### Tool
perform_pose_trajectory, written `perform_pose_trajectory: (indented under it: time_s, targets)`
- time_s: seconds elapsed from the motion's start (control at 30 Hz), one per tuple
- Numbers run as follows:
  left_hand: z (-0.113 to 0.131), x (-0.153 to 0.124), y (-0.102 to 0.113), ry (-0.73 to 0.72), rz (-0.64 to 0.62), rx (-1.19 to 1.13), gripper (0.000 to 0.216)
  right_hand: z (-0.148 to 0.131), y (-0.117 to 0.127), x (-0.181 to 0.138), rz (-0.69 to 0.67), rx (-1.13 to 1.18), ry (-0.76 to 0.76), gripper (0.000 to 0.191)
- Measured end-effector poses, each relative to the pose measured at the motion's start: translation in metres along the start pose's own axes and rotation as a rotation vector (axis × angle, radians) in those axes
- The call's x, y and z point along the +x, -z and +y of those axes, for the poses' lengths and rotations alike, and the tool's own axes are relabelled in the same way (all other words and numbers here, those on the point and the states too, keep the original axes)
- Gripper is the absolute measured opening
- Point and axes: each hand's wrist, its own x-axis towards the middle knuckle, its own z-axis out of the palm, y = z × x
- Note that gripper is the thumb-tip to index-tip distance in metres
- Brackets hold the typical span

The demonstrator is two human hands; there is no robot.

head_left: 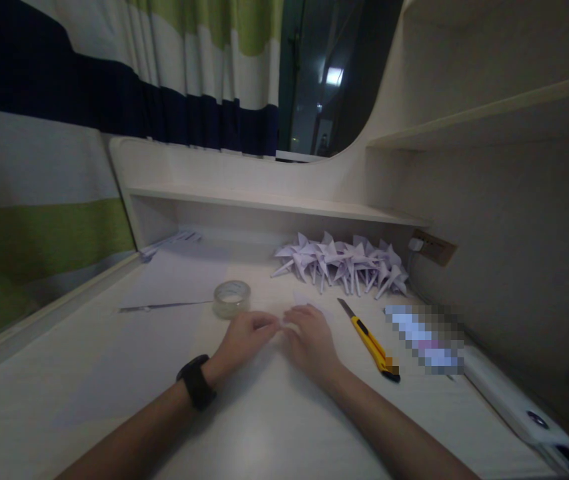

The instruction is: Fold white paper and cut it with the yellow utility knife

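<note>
My left hand (247, 335) and my right hand (311, 339) meet fingertip to fingertip over the desk. A black watch sits on the left wrist. Both hands are closed in a pinch, and what lies between the fingers is too small and pale to make out. Just beyond the right fingers a faint white piece of paper (302, 296) shows. Close behind my left hand stands a roll of clear tape (232, 300). To the right of my right hand lies a yellow box cutter (370, 343) with its blade out, pointing away from me.
Several white paper pinwheels (344, 261) are heaped at the back under the shelf (274, 205). White paper sheets (174, 272) lie on the left, with a thin dark strip across them. A blurred-out object (423, 339) and a long white device (512, 393) line the right side.
</note>
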Motion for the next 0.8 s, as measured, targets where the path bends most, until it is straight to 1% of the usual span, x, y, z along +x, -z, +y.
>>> perform_pose_trajectory:
  time_s: [0.2, 0.47, 0.67, 0.73, 0.8]
  targets:
    - [-0.002, 0.000, 0.000, -0.040, 0.034, 0.014, 0.027, -0.001, 0.000, -0.002, -0.024, -0.054, 0.001, 0.028]
    - [0.001, -0.001, 0.000, -0.044, 0.059, 0.032, 0.023, -0.004, 0.000, -0.001, -0.012, -0.085, -0.021, 0.025]
    - [-0.003, -0.001, 0.001, -0.036, 0.075, 0.067, 0.023, 0.001, 0.003, 0.000, 0.046, -0.032, -0.087, 0.043]
    - [-0.003, -0.001, 0.001, -0.039, 0.068, 0.072, 0.023, 0.004, 0.004, 0.002, 0.057, 0.027, -0.090, 0.041]
    - [-0.002, -0.001, 0.001, -0.043, 0.058, 0.071, 0.022, 0.006, 0.005, 0.004, 0.050, 0.091, -0.115, 0.033]
